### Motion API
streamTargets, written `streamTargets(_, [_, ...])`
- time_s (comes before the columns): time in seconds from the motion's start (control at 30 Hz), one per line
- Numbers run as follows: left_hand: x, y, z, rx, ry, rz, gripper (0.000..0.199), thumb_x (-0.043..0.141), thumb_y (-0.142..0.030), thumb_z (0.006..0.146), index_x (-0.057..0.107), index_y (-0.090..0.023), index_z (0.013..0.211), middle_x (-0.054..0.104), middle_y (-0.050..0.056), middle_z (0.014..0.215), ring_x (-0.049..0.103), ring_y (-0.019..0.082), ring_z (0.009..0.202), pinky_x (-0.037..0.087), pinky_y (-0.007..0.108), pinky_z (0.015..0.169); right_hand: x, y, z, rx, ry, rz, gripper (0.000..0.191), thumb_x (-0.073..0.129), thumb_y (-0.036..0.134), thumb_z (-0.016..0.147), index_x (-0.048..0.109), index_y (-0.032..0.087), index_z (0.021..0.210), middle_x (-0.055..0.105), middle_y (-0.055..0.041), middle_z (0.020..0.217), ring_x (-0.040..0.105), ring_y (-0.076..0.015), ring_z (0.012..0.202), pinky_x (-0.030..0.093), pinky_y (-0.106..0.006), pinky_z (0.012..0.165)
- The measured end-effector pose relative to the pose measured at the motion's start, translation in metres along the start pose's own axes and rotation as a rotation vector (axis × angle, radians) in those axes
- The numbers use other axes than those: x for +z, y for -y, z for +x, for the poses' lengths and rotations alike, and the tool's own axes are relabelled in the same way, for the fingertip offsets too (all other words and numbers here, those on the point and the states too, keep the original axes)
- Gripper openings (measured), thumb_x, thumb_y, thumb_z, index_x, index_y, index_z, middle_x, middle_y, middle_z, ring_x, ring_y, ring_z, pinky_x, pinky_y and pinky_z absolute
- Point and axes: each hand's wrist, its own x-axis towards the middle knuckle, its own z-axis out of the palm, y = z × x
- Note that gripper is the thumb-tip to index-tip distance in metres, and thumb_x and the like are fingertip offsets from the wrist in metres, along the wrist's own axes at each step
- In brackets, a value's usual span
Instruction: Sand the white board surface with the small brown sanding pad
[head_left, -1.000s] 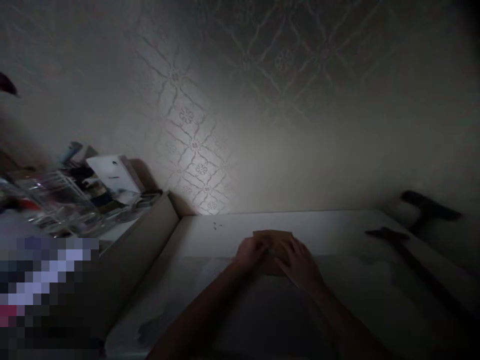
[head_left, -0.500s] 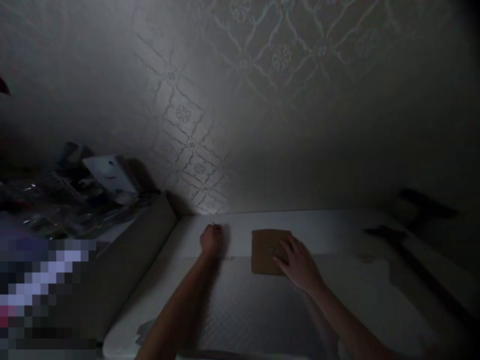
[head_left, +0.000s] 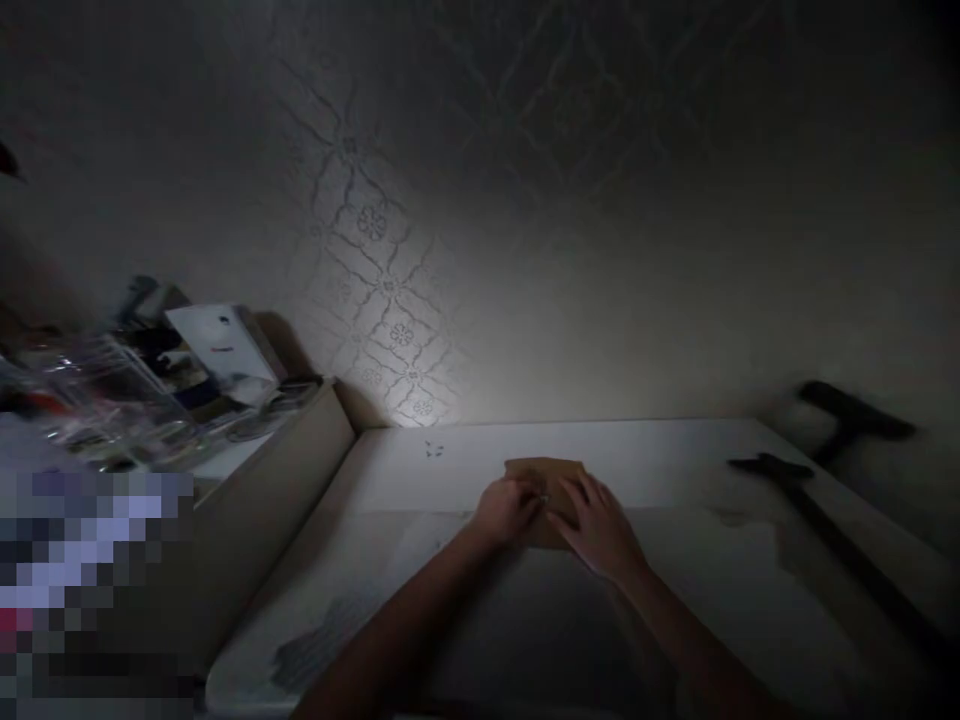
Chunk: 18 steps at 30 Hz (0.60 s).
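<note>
A brown square piece (head_left: 559,535), like cardboard, lies on the white table (head_left: 660,465). Over its left part is my left hand (head_left: 510,510), fingers closed in a pinch near a tiny item at the middle of the square; what they hold is too small to name. My right hand (head_left: 600,525) rests on the right side of the square with its fingers spread. Several tiny dark pieces (head_left: 433,450) lie on the table to the left, near the wall.
A black stand or bracket (head_left: 840,540) runs along the right side. At the left, beyond a raised panel (head_left: 277,480), are a white box (head_left: 225,345) and clear plastic containers (head_left: 112,390). A patterned wall (head_left: 600,300) rises behind the table.
My left hand has moved right, from the tiny pieces near the wall to the brown square. My right hand has stayed in place. The light on the wall has shifted.
</note>
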Motion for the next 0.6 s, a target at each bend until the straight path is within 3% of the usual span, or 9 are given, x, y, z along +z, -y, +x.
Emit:
streamTargets(0.23, [-0.011,0.017,0.004,-0.226,-0.176,-0.098,0.021,0.053,-0.024,0.085,0.072,-0.019,0.094,0.073,0.004,0.096,0.066,0.018,0.086,0.048,0.025,0.081,0.002,-0.002,0.001,0.004,0.019,0.0,0.062,0.039,0.057,0.088,0.05,0.015,0.133,0.039,-0.0173,0.145,0.038,-0.0299,0.131,0.033,-0.045,0.106])
streamTargets(0.33, [-0.025,0.037,0.001,-0.42,-0.307,-0.003,0.022,0.052,-0.019,0.085,0.07,-0.019,0.098,0.072,0.005,0.102,0.066,0.017,0.089,0.047,0.025,0.083,0.001,-0.001,0.001,0.012,0.022,0.001,0.062,0.039,0.057,0.088,0.051,0.015,0.132,0.04,-0.0178,0.144,0.04,-0.0303,0.13,0.033,-0.046,0.106])
streamTargets(0.47, [-0.044,0.066,-0.01,-0.637,-0.366,0.119,0.023,0.052,-0.021,0.087,0.07,-0.019,0.101,0.071,0.008,0.106,0.065,0.021,0.096,0.048,0.027,0.08,0.0,0.001,0.001,0.02,0.01,0.012,0.061,0.04,0.056,0.088,0.049,0.017,0.134,0.041,-0.0175,0.144,0.039,-0.0307,0.13,0.034,-0.047,0.105])
streamTargets(0.6, [-0.055,0.085,-0.021,-0.7,-0.374,0.23,0.025,0.05,-0.025,0.088,0.07,-0.019,0.103,0.07,0.009,0.107,0.066,0.023,0.097,0.049,0.028,0.078,0.0,0.001,0.001,0.018,0.013,0.021,0.061,0.04,0.056,0.088,0.05,0.016,0.133,0.041,-0.018,0.144,0.04,-0.0308,0.13,0.033,-0.047,0.105])
